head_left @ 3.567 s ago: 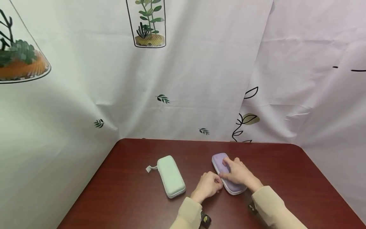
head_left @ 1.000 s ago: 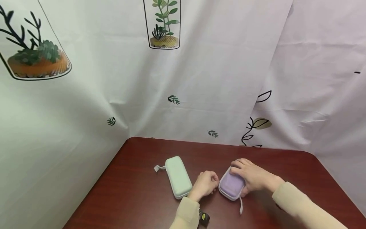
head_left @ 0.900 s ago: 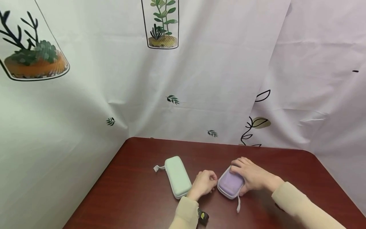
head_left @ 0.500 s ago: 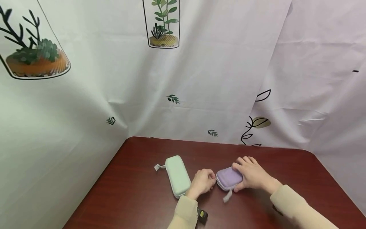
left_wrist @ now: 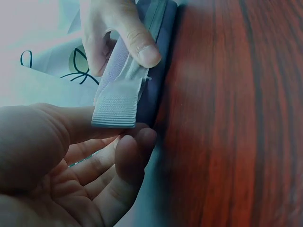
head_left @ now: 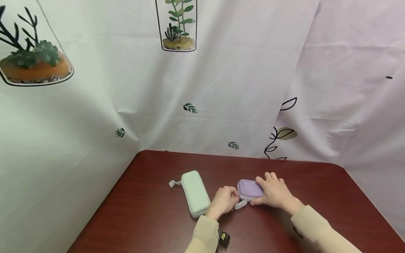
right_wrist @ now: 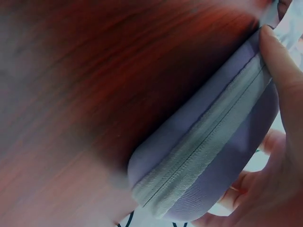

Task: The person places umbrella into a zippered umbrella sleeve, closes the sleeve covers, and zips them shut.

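Observation:
A purple zippered case [head_left: 250,189] lies on the table at right of centre, its light wrist strap [head_left: 241,204] at the near left corner. My right hand [head_left: 276,191] grips it from the right, thumb along the near side and fingers over the far side. In the right wrist view the zipper [right_wrist: 208,137] runs closed along the side. At the case's left end my left hand [head_left: 225,200] pinches the zipper pull, hidden behind the strap loop [left_wrist: 116,106] in the left wrist view. A mint green zippered case [head_left: 195,193] lies left of my left hand.
The dark red wooden table [head_left: 142,211] has its far edge against a white patterned cloth backdrop [head_left: 221,105]. The green case has its own strap [head_left: 175,183] pointing left. My left forearm passes close to its near end.
My right hand has turned the purple case clockwise on the table, swinging its strap from the near right round to the near left. The left hand stays almost in place at its edge.

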The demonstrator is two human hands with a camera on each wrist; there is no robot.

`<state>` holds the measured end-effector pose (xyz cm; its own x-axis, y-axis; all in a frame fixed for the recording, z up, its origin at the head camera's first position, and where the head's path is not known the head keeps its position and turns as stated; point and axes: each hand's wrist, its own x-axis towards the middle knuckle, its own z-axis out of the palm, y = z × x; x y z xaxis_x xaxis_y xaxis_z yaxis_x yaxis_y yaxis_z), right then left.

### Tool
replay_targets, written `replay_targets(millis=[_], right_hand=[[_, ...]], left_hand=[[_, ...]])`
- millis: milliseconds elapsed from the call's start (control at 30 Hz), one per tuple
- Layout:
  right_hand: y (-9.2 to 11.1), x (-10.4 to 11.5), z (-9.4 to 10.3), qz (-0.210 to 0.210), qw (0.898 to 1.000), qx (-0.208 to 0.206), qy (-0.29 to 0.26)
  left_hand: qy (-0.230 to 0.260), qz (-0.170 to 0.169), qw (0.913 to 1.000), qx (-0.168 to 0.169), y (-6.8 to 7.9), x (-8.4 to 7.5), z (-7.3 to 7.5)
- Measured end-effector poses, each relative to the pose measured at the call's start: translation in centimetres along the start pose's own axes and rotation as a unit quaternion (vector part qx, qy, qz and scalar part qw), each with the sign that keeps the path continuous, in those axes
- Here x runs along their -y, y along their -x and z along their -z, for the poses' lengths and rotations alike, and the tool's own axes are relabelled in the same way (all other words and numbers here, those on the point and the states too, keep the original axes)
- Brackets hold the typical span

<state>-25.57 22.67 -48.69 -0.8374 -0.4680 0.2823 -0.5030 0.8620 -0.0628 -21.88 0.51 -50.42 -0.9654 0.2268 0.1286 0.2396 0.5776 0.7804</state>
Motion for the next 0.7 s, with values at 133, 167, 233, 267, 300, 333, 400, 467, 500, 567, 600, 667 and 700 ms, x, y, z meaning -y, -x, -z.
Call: replay_targets(millis=[133,167,233,267,300,333,400,467,500,567,600,667,700], right_hand=[[-0.2,0.4,-0.1,-0.017,1.0,0.003,-0.002],[-0.2,0.5,-0.2,-0.02,1.0,0.004,-0.003],[-0.3,0.6,-0.2,-0.027,1.0,0.007,-0.005],[-0.3,0.6,-0.2,-0.028,1.0,0.01,-0.009],[-0.3,0.5,-0.1,-0.027,0.999,0.014,-0.014],[-0.3,0.4,0.0,-0.023,0.999,0.021,-0.023],[-0.2,0.0,0.3,-0.01,0.998,0.039,-0.051],[-0.1,-0.8,0.5,0.008,0.994,0.059,-0.089],[-0.1,-1.3,0.6,0.019,0.992,0.067,-0.109],[0.1,-2.3,0.7,0.043,0.984,0.078,-0.152],[0.2,-2.8,0.7,0.055,0.981,0.079,-0.17],[0.4,-3.5,0.5,0.08,0.974,0.076,-0.196],[0.4,-3.7,0.4,0.088,0.972,0.074,-0.203]], left_hand=[[-0.008,-0.003,0.9999,-0.013,-0.1,0.0,0.0],[-0.011,-0.005,0.9998,-0.016,-0.1,0.0,0.0],[-0.02,-0.008,0.9995,-0.023,-0.2,-0.1,0.1],[-0.023,-0.009,0.9993,-0.027,-0.2,-0.1,0.1],[-0.027,-0.01,0.9991,-0.031,-0.2,-0.1,0.1],[-0.029,-0.009,0.999,-0.034,-0.2,-0.1,0.0],[-0.028,-0.003,0.999,-0.034,-0.2,-0.1,0.0],[-0.03,-0.003,0.9989,-0.037,-0.2,-0.1,-0.1],[-0.03,-0.003,0.9988,-0.038,-0.2,-0.1,-0.2],[-0.032,-0.002,0.9986,-0.041,-0.2,-0.2,-0.2],[-0.034,-0.003,0.9984,-0.045,-0.1,-0.2,-0.2],[-0.036,-0.001,0.998,-0.053,-0.1,-0.2,-0.3],[-0.035,0.0,0.9978,-0.057,-0.1,-0.2,-0.3]])
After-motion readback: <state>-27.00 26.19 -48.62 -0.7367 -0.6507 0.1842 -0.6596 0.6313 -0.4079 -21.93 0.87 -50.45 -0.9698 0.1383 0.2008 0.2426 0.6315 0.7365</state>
